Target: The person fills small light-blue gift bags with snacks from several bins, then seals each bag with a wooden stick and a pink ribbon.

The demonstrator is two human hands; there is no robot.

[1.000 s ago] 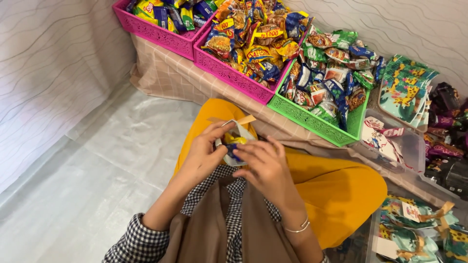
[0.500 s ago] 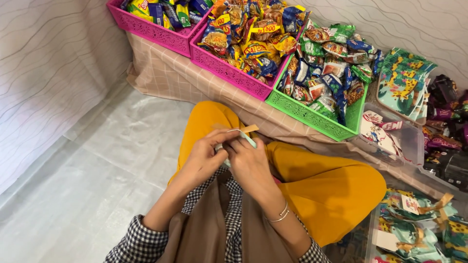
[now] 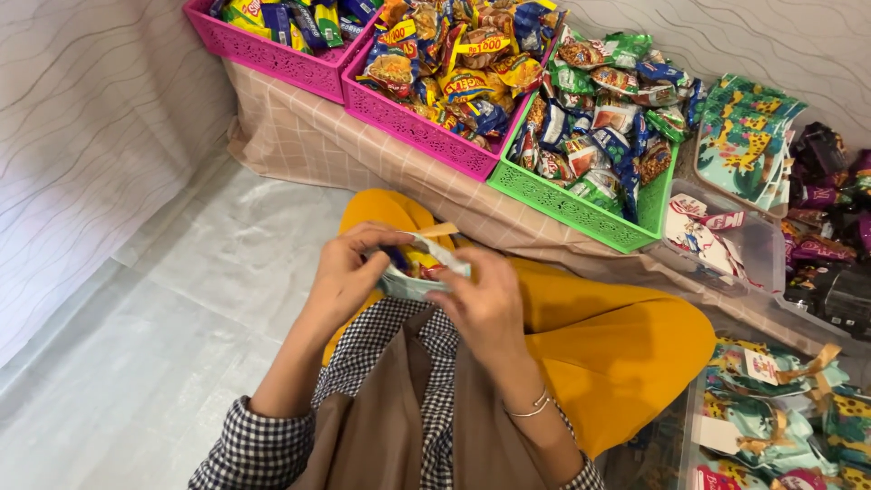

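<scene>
Over a yellow lap, the left hand (image 3: 349,272) and right hand (image 3: 485,304) both grip a small gift bag (image 3: 419,270), holding its mouth open around snacks. Snack-filled baskets (image 3: 581,210) sit far, within reach.

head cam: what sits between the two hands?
A small pale bag filled with snack packets, pinched by left hand and right hand. Head view.

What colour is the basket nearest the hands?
Bright green basket, full of snack packets; clearest in the head view.
</scene>
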